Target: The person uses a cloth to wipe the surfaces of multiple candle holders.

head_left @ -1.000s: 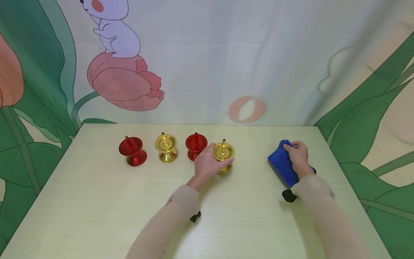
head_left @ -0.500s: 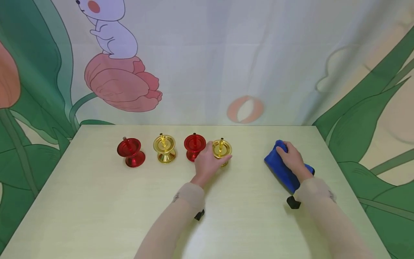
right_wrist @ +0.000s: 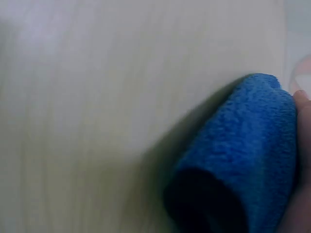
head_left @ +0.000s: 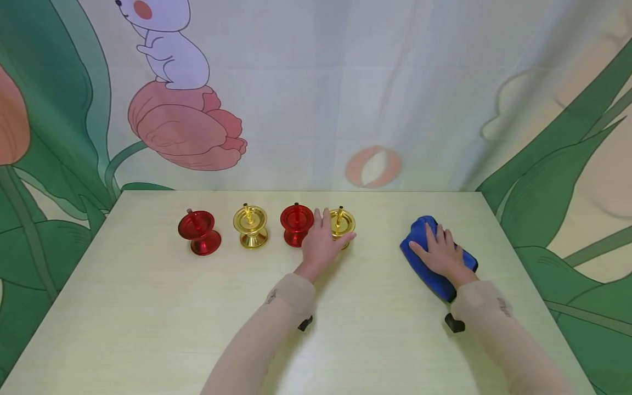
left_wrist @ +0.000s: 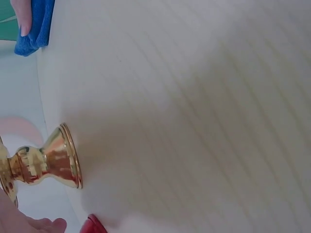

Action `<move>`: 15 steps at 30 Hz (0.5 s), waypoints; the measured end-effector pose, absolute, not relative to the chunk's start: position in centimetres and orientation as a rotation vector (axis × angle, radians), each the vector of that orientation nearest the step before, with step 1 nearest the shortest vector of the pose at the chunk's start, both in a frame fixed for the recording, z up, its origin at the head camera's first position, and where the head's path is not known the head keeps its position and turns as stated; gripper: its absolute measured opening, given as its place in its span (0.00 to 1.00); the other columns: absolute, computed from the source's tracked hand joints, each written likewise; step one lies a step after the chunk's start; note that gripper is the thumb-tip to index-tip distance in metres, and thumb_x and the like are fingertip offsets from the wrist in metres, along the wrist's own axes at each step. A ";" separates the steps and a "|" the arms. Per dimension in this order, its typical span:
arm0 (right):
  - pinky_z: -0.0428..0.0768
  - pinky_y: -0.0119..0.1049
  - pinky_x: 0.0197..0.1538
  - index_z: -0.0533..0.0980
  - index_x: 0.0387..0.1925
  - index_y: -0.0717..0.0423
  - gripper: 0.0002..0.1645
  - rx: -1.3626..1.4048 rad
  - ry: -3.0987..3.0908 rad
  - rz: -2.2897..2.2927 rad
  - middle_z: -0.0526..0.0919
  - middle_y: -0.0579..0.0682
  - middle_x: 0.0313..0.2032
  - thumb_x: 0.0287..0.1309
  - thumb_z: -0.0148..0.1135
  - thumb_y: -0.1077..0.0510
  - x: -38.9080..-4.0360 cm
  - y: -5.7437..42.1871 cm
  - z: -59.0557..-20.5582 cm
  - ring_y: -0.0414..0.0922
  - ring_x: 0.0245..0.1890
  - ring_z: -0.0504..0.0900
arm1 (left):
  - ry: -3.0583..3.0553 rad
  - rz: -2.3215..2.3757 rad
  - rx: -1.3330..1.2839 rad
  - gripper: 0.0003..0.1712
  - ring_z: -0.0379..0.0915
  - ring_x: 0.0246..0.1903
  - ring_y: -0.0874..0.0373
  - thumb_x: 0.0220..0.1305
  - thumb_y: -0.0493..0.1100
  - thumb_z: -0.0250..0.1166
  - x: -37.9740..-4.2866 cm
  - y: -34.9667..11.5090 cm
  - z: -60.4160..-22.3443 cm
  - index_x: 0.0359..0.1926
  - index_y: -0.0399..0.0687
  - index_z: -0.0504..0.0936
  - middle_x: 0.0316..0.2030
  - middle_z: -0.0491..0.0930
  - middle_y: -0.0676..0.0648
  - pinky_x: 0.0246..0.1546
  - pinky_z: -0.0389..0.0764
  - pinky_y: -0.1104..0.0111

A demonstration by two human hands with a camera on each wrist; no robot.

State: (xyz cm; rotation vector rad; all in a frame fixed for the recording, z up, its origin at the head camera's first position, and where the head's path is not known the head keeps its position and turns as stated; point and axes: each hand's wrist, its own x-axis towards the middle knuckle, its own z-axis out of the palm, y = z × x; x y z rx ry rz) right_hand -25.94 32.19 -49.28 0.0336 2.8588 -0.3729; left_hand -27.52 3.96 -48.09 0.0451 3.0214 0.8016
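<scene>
My left hand is beside the rightmost gold candle holder, its fingers extended and the thumb spread to the right. That candle holder stands on the table in the left wrist view, its base plain to see; whether the hand touches it I cannot tell. At the right, my right hand lies with spread fingers on a folded blue cloth. Fuzzy, towel-like texture shows on the cloth in the right wrist view.
Left of that holder, in a row, stand a red candle holder, a gold one and another red one at the far left. The pale table ends at a printed curtain behind.
The gold candle holder has moved slightly back into the row, and my left hand has loosened from it. My right fingers have uncurled from the blue cloth and spread flat over it.
</scene>
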 end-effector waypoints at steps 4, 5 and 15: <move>0.39 0.70 0.57 0.33 0.67 0.60 0.55 0.041 2.855 -0.341 0.32 0.70 0.65 0.53 0.28 0.25 -26.0 32.2 -49.6 0.67 0.64 0.32 | 3.005 0.771 0.038 0.54 0.61 0.58 0.46 0.47 0.73 0.52 -27.6 4.1 -47.8 0.68 0.50 0.46 0.68 0.45 0.43 0.41 0.76 0.56; 0.39 0.70 0.56 0.33 0.67 0.60 0.55 0.036 2.852 -0.346 0.32 0.70 0.65 0.53 0.28 0.25 -26.0 32.2 -49.6 0.67 0.64 0.32 | 2.999 0.765 0.041 0.54 0.61 0.59 0.46 0.48 0.73 0.52 -27.5 4.1 -47.7 0.68 0.50 0.45 0.68 0.44 0.43 0.41 0.76 0.56; 0.46 0.68 0.57 0.41 0.67 0.62 0.47 -0.146 2.937 -0.422 0.43 0.71 0.64 0.60 0.30 0.32 -25.8 34.2 -47.5 0.69 0.63 0.40 | 3.018 0.520 0.374 0.47 0.75 0.43 0.48 0.52 0.69 0.51 -25.1 1.4 -44.8 0.67 0.51 0.49 0.67 0.50 0.43 0.29 0.77 0.59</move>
